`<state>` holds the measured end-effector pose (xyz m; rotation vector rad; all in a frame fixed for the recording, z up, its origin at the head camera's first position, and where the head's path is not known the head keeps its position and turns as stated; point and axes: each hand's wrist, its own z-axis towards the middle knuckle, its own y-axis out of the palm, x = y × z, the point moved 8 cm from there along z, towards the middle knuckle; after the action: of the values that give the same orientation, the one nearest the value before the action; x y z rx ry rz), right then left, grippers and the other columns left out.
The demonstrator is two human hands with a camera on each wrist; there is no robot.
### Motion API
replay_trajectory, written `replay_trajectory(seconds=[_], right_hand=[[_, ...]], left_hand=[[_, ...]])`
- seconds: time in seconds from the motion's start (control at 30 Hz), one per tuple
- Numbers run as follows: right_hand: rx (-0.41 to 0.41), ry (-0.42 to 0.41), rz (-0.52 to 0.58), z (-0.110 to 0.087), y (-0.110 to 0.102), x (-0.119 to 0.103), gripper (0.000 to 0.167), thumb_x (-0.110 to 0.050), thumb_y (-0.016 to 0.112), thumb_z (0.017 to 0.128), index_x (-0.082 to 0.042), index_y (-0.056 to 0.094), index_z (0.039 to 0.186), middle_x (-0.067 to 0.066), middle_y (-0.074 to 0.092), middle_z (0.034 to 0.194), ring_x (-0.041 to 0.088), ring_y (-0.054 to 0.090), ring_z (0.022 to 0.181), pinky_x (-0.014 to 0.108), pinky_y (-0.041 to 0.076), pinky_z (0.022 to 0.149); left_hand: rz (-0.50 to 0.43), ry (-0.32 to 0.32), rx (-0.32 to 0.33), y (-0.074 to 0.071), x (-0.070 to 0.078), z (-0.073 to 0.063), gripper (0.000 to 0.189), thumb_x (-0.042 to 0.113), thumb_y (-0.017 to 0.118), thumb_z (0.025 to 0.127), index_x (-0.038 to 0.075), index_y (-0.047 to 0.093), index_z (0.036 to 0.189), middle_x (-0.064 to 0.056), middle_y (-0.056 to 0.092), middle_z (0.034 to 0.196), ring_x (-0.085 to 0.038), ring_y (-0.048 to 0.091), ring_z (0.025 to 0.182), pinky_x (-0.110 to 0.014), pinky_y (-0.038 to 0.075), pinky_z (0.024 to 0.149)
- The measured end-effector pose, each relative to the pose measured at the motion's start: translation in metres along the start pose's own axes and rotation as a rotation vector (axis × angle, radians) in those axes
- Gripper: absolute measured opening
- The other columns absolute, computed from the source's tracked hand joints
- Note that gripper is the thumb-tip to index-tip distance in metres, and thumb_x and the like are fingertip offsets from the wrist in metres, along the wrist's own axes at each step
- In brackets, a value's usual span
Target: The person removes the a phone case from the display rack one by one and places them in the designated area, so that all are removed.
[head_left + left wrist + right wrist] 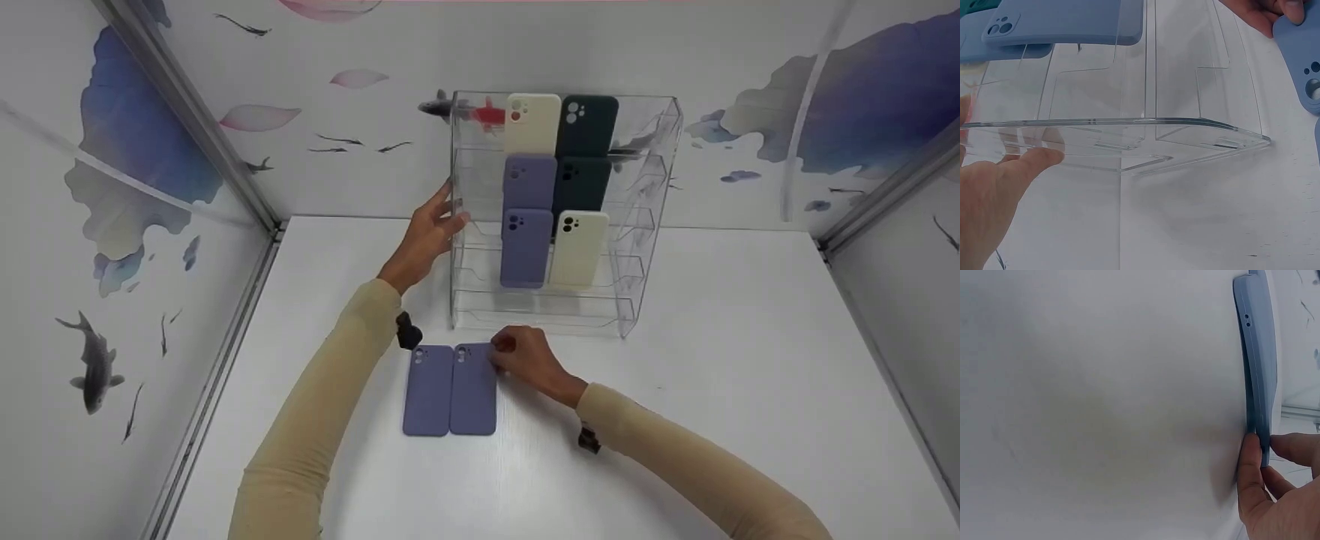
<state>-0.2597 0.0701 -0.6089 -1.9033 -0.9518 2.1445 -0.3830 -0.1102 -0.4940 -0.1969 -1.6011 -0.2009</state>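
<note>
At the left side of a clear acrylic display rack (pixel 641 255), my left hand (pixel 426 244) holds the side panel. Its thumb (pixel 1044 158) lies against the panel in the left wrist view, and the other fingers are partly cut off by the frame edge. My right hand (pixel 534 365) pinches the upper right corner of a purple phone case (pixel 474 394). The right wrist view shows this phone case (pixel 1261 354) between thumb and fingers, a narrow gap under its edge. A second purple phone case (pixel 427 394) lies flat close along its left side.
On the rack's tiers stand a white phone case (pixel 531 131) and a dark green phone case (pixel 592 124) at the top, purple and green ones in the middle, and purple and cream ones lower down. Patterned wall panels (pixel 360 150) enclose the white table (pixel 720 315).
</note>
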Motion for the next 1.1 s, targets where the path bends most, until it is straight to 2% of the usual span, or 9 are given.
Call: replay_trajectory(seconds=[0.3, 0.57, 0.77, 0.87, 0.97, 1.1], right_hand=[[0.022, -0.048, 0.01, -0.008, -0.008, -0.002, 0.015, -0.002, 0.08, 0.097, 0.004, 0.081, 0.111, 0.01, 0.08, 0.101, 0.019, 0.074, 0.09, 0.035, 0.062, 0.082], [-0.002, -0.134, 0.078, -0.018, -0.022, -0.013, 0.023, -0.005, 0.08, 0.101, 0.007, 0.077, 0.12, 0.02, 0.077, 0.114, 0.03, 0.077, 0.098, 0.042, 0.065, 0.086], [-0.003, -0.156, 0.084, -0.024, -0.036, -0.019, 0.023, -0.008, 0.082, 0.101, 0.001, 0.078, 0.121, 0.022, 0.076, 0.118, 0.027, 0.076, 0.101, 0.038, 0.065, 0.086], [-0.005, -0.173, 0.082, -0.027, -0.042, -0.023, 0.022, -0.011, 0.083, 0.101, -0.005, 0.079, 0.123, 0.02, 0.076, 0.118, 0.025, 0.076, 0.102, 0.038, 0.064, 0.085], [0.0, -0.181, 0.062, -0.029, -0.049, -0.029, 0.022, -0.013, 0.084, 0.101, -0.011, 0.08, 0.123, 0.011, 0.077, 0.117, 0.022, 0.076, 0.103, 0.038, 0.064, 0.085], [0.001, -0.196, 0.045, -0.031, -0.058, -0.036, 0.023, -0.012, 0.085, 0.1, -0.013, 0.08, 0.123, 0.001, 0.076, 0.117, 0.019, 0.076, 0.104, 0.037, 0.065, 0.086]], left_hand=[[-0.007, -0.014, -0.002, 0.002, 0.0, 0.002, 0.082, 0.025, 0.066, 0.114, 0.028, 0.016, 0.179, -0.02, 0.033, 0.177, -0.034, 0.045, 0.157, -0.065, 0.038, 0.124], [-0.011, -0.026, 0.005, 0.003, 0.0, 0.003, 0.081, 0.024, 0.066, 0.114, 0.029, 0.017, 0.179, -0.016, 0.035, 0.176, -0.033, 0.046, 0.157, -0.063, 0.039, 0.124], [-0.006, -0.027, 0.012, 0.003, -0.001, 0.001, 0.082, 0.025, 0.067, 0.113, 0.029, 0.017, 0.179, -0.017, 0.035, 0.176, -0.032, 0.047, 0.156, -0.064, 0.038, 0.124], [-0.014, -0.029, 0.013, 0.003, -0.001, 0.001, 0.082, 0.024, 0.067, 0.113, 0.029, 0.017, 0.179, -0.017, 0.034, 0.177, -0.032, 0.047, 0.156, -0.065, 0.037, 0.124], [-0.018, -0.029, 0.011, 0.002, -0.001, 0.001, 0.082, 0.024, 0.067, 0.113, 0.029, 0.017, 0.179, -0.017, 0.034, 0.177, -0.032, 0.047, 0.156, -0.065, 0.038, 0.124], [-0.01, -0.036, 0.012, 0.0, -0.001, 0.001, 0.082, 0.024, 0.066, 0.114, 0.029, 0.017, 0.179, -0.017, 0.033, 0.177, -0.033, 0.045, 0.157, -0.064, 0.038, 0.124]])
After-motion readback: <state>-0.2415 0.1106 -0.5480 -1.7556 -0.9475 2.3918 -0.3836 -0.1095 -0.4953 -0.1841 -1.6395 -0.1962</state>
